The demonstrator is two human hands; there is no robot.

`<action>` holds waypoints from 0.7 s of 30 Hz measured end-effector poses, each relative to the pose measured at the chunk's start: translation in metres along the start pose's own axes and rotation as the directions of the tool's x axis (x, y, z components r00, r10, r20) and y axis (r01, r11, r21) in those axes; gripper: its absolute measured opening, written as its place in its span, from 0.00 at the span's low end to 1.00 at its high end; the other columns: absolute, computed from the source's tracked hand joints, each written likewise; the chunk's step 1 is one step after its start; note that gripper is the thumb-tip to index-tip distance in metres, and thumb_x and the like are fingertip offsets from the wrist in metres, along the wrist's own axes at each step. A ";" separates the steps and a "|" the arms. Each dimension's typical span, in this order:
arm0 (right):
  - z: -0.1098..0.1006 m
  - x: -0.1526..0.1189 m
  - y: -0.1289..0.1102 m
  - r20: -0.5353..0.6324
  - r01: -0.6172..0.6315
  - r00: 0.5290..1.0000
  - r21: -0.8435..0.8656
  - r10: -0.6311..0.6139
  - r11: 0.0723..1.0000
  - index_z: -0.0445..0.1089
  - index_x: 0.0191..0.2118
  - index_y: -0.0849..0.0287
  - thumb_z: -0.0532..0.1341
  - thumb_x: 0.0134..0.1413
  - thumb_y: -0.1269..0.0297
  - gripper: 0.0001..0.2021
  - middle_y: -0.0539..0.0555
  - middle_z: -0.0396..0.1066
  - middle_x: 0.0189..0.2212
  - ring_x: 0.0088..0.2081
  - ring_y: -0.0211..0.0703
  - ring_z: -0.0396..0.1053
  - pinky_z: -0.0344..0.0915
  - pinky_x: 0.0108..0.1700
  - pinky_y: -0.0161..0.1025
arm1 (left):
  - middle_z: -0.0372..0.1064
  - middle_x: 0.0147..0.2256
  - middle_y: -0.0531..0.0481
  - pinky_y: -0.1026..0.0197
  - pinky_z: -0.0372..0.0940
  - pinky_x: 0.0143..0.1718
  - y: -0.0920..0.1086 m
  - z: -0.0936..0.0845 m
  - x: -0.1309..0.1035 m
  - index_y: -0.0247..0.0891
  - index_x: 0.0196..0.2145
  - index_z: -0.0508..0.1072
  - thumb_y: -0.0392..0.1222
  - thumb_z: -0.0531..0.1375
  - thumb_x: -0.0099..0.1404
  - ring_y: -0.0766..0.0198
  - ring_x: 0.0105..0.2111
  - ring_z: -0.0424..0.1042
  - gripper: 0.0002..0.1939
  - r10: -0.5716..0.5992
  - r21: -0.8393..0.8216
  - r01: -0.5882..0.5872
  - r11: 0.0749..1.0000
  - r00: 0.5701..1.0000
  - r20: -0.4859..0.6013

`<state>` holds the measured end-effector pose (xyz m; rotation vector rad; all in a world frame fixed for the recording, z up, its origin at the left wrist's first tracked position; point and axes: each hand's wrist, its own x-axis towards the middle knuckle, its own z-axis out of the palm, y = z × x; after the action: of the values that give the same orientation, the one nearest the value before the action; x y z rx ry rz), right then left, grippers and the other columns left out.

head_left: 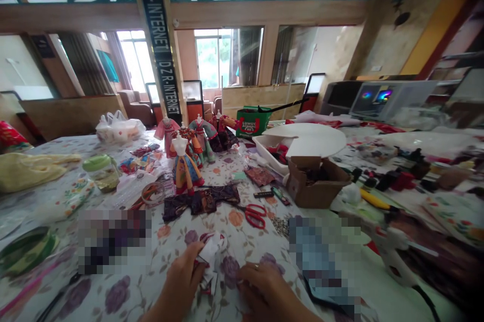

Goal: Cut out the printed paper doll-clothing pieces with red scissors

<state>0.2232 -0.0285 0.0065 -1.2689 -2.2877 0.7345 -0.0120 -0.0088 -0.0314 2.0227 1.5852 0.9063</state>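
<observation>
My left hand [183, 274] is closed, thumb and fingers pinching a small crumpled piece of white cloth [212, 254] with red and dark bits. To its right, just apart from the cloth, my right hand [264, 284] has its fingers curled together over the flowered tablecloth [151, 251]. Whatever its fingertips may hold is too small or hidden to tell. Beyond the hands lie red-handled scissors [255, 215], with their blades by a dark patterned doll garment [200, 200]. A small dress form [181, 148] in an orange and blue dress stands behind the garment.
More dressed forms [200, 133] stand farther back. A cardboard box [315, 181] and a white tray [270, 155] are at right, above a blurred phone-like object [321, 261]. A glue gun [397, 251] lies far right. At left are a green-lidded jar [100, 173] and tape roll [28, 249].
</observation>
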 end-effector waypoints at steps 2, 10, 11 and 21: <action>0.002 0.000 0.001 0.016 0.023 1.000 0.007 -0.023 1.000 0.73 0.37 0.57 0.53 0.54 0.73 0.12 0.54 0.74 0.33 0.35 0.40 0.70 0.61 0.38 0.33 | 0.73 0.46 0.42 0.55 0.64 0.48 0.001 -0.001 -0.001 0.41 0.48 0.70 0.44 0.54 0.61 0.53 0.46 0.71 0.18 -0.031 -0.078 0.026 0.997 0.998 -0.052; 0.004 0.004 0.002 -0.007 0.081 0.997 0.027 -0.081 0.996 0.73 0.36 0.58 0.54 0.51 0.75 0.12 0.54 0.75 0.33 0.35 0.40 0.71 0.62 0.39 0.32 | 0.73 0.25 0.51 0.64 0.65 0.31 0.010 0.002 0.008 0.39 0.35 0.76 0.57 0.57 0.57 0.60 0.27 0.70 0.19 -0.231 -0.334 0.227 0.915 0.973 0.030; 0.004 0.004 0.002 0.002 0.081 0.997 0.041 -0.081 0.996 0.73 0.36 0.58 0.54 0.51 0.75 0.12 0.54 0.75 0.33 0.35 0.40 0.71 0.63 0.39 0.32 | 0.72 0.24 0.51 0.64 0.65 0.30 0.012 0.002 0.010 0.38 0.34 0.76 0.58 0.57 0.56 0.61 0.26 0.70 0.21 -0.249 -0.372 0.245 0.895 0.968 0.039; -0.063 0.043 0.008 -0.104 -0.126 0.990 -0.349 0.095 0.929 0.72 0.39 0.57 0.51 0.62 0.65 0.12 0.54 0.74 0.35 0.37 0.41 0.71 0.63 0.39 0.33 | 0.70 0.26 0.51 0.62 0.63 0.31 0.022 0.002 0.048 0.36 0.32 0.73 0.58 0.56 0.57 0.59 0.28 0.68 0.21 -0.225 -0.441 0.182 0.879 0.973 -0.045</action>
<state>0.2442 0.0279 0.0546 -1.5665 -2.3643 0.2971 0.0117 0.0319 -0.0066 1.4930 1.4492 1.1671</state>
